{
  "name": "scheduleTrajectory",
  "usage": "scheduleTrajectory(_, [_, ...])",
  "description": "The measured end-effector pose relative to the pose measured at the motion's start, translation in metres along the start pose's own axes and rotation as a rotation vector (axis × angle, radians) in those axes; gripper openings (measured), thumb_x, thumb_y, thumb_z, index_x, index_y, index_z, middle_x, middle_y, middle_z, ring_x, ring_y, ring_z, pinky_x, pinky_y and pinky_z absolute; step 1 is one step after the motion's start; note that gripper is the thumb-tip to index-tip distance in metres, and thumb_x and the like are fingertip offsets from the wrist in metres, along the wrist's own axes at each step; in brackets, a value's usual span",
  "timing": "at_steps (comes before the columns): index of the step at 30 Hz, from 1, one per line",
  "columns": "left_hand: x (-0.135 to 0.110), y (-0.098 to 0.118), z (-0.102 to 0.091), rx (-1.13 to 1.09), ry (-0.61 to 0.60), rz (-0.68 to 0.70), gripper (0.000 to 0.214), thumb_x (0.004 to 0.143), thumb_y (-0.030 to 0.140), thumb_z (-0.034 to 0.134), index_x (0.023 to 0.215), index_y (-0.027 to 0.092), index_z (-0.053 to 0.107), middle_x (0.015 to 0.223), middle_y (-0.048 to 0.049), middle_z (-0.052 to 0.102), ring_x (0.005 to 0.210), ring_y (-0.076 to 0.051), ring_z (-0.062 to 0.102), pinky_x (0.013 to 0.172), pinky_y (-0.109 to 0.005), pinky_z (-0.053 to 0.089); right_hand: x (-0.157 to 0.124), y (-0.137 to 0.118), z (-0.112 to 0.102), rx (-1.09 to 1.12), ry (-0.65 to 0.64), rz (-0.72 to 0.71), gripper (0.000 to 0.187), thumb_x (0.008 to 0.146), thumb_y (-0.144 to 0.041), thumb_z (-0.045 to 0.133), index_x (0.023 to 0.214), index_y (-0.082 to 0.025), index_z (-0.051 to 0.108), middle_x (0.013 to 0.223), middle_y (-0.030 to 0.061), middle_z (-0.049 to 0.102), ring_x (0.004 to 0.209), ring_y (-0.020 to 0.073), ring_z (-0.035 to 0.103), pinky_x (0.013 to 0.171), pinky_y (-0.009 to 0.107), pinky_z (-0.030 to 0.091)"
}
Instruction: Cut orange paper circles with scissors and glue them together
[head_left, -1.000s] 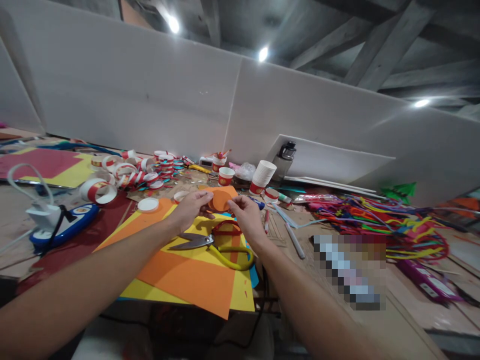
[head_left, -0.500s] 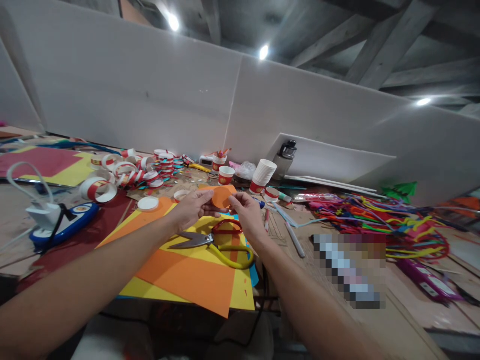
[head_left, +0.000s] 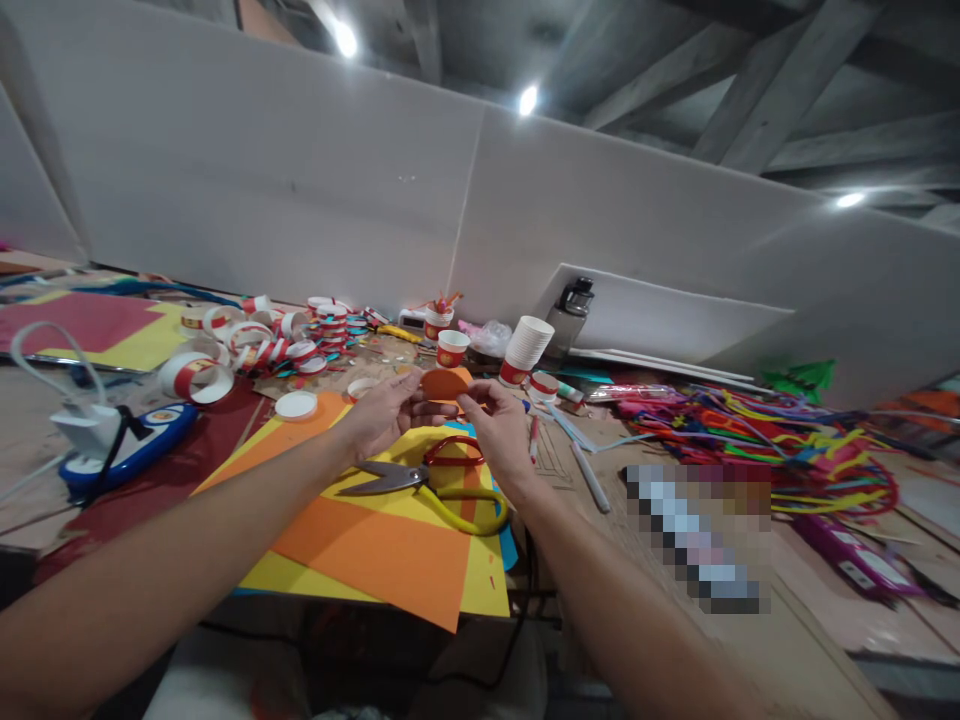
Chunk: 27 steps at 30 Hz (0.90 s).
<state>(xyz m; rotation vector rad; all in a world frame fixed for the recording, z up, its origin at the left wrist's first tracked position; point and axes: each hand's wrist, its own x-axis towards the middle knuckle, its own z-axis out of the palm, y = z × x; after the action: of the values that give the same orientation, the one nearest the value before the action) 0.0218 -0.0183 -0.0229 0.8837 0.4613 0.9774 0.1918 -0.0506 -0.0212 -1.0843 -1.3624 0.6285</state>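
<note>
Both of my hands pinch a small orange paper disc [head_left: 444, 383] held up above the table. My left hand [head_left: 384, 412] grips its left edge and my right hand [head_left: 501, 428] grips its right edge, fingers closed on the paper. The disc looks bent or half folded, so only its upper half shows. Below my hands lie scissors [head_left: 427, 485] with red and yellow handles, resting on orange and yellow paper sheets [head_left: 375, 550].
Red-and-white paper cups [head_left: 525, 350] and cut cup rings [head_left: 196, 379] crowd the back of the table. A white lid [head_left: 295, 405] lies left of my hands. Colourful pipe cleaners [head_left: 757, 430] pile at the right. A blue power strip [head_left: 120, 450] sits at the left.
The disc has gone from flat and round to bent over, with my hands drawing slightly closer together and lifting it a little.
</note>
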Motion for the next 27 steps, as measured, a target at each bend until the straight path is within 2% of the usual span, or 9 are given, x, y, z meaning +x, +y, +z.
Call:
scheduleTrajectory(4, [-0.003, 0.002, 0.003, -0.050, -0.076, -0.095, 0.035, 0.099, 0.036, 0.048, 0.108, 0.009, 0.069, 0.104, -0.0185, 0.076, 0.093, -0.023, 0.075, 0.083, -0.033, 0.059, -0.005, -0.007, -0.005, -0.236, 0.056, -0.285, 0.005, 0.083, -0.022, 0.062, 0.082, -0.021, 0.067, 0.084, 0.0027, 0.061, 0.076, 0.0154, 0.058, 0.065, 0.027, 0.048])
scheduleTrajectory(7, [-0.003, 0.004, 0.002, -0.048, -0.071, -0.087, 0.028, 0.095, 0.030, 0.056, 0.107, 0.009, 0.071, 0.099, -0.0164, 0.077, 0.090, -0.022, 0.074, 0.084, -0.032, 0.058, -0.008, -0.012, -0.008, -0.392, 0.045, -0.409, 0.012, 0.083, -0.013, 0.058, 0.083, -0.021, 0.067, 0.087, 0.0044, 0.060, 0.079, 0.0164, 0.057, 0.066, 0.028, 0.049])
scheduleTrajectory(9, [-0.002, 0.005, 0.001, -0.024, -0.040, -0.033, 0.024, 0.089, 0.021, 0.064, 0.110, 0.010, 0.070, 0.098, -0.0137, 0.077, 0.086, -0.019, 0.074, 0.081, -0.029, 0.058, -0.008, -0.013, -0.009, -0.437, 0.022, -0.417, 0.015, 0.083, -0.012, 0.057, 0.085, -0.022, 0.067, 0.090, 0.0055, 0.060, 0.083, 0.0174, 0.058, 0.068, 0.029, 0.050])
scheduleTrajectory(13, [0.002, 0.005, -0.002, 0.049, 0.045, 0.059, 0.034, 0.078, 0.010, 0.073, 0.111, 0.011, 0.070, 0.099, -0.0112, 0.076, 0.080, -0.016, 0.073, 0.073, -0.025, 0.059, -0.004, -0.011, -0.009, -0.451, -0.047, -0.377, 0.019, 0.082, -0.010, 0.055, 0.091, -0.021, 0.068, 0.098, 0.0074, 0.059, 0.090, 0.0189, 0.059, 0.072, 0.030, 0.053])
scheduleTrajectory(17, [0.004, 0.004, -0.004, 0.090, 0.112, 0.134, 0.033, 0.075, 0.010, 0.075, 0.108, 0.011, 0.069, 0.093, -0.0098, 0.077, 0.075, -0.014, 0.071, 0.069, -0.023, 0.057, -0.004, -0.008, -0.007, -0.418, -0.090, -0.363, 0.030, 0.082, -0.013, 0.060, 0.110, -0.020, 0.063, 0.108, 0.0088, 0.059, 0.096, 0.0195, 0.059, 0.076, 0.031, 0.054])
scheduleTrajectory(21, [0.004, 0.002, -0.004, 0.125, 0.091, 0.149, 0.036, 0.075, 0.013, 0.076, 0.110, 0.011, 0.069, 0.093, -0.0088, 0.076, 0.076, -0.014, 0.070, 0.071, -0.024, 0.058, -0.005, -0.004, -0.006, -0.429, -0.116, -0.362, 0.052, 0.082, -0.023, 0.071, 0.131, -0.020, 0.055, 0.111, 0.0088, 0.059, 0.096, 0.0200, 0.058, 0.081, 0.033, 0.054])
scheduleTrajectory(27, [0.003, 0.003, -0.002, 0.071, 0.078, 0.127, 0.032, 0.077, 0.010, 0.074, 0.108, 0.012, 0.069, 0.086, -0.0058, 0.075, 0.071, -0.013, 0.070, 0.066, -0.022, 0.058, -0.003, 0.003, -0.006, -0.482, -0.114, -0.392, 0.044, 0.083, -0.025, 0.073, 0.125, -0.022, 0.061, 0.113, 0.0100, 0.058, 0.100, 0.0223, 0.059, 0.087, 0.038, 0.053])
